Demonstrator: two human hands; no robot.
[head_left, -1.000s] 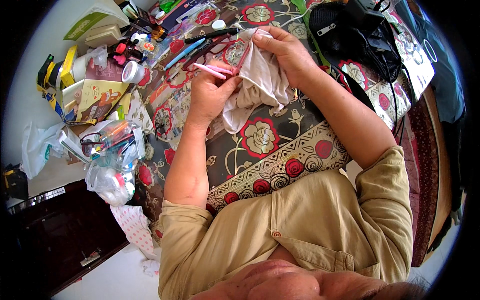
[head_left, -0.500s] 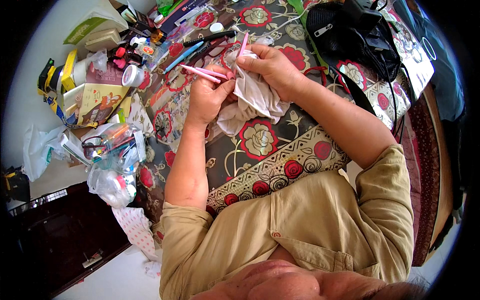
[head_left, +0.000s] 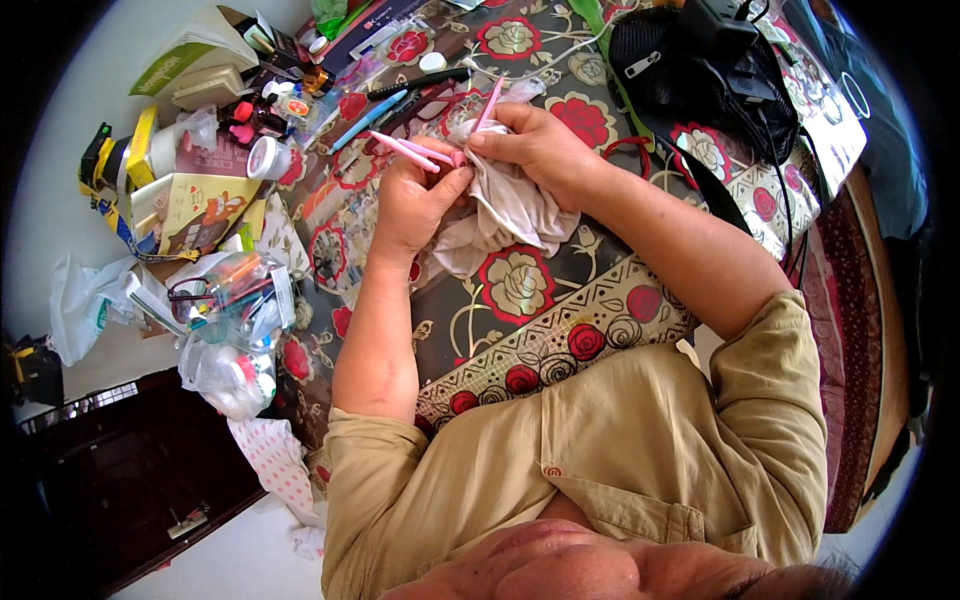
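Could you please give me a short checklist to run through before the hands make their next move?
1. Left hand gripping slim pink pieces: ok.
2. Right hand gripping pale cloth: ok.
3. Cloth laid flat: not ok, bunched and creased.
4. Slim pink pieces joined to the pink stem at the right hand: cannot tell, fingers and cloth obscure it.
5. White jar apart from both hands: ok.

This looks like a room in a home: a flowered tablecloth [head_left: 517,285] covers the table, and everyday clutter crowds its left side, with a book [head_left: 195,48], small bottles [head_left: 243,122], a white jar [head_left: 268,159], plastic bags [head_left: 222,378] and a pair of glasses [head_left: 189,296] (a dotted pink-and-white cloth [head_left: 272,458] hangs below).
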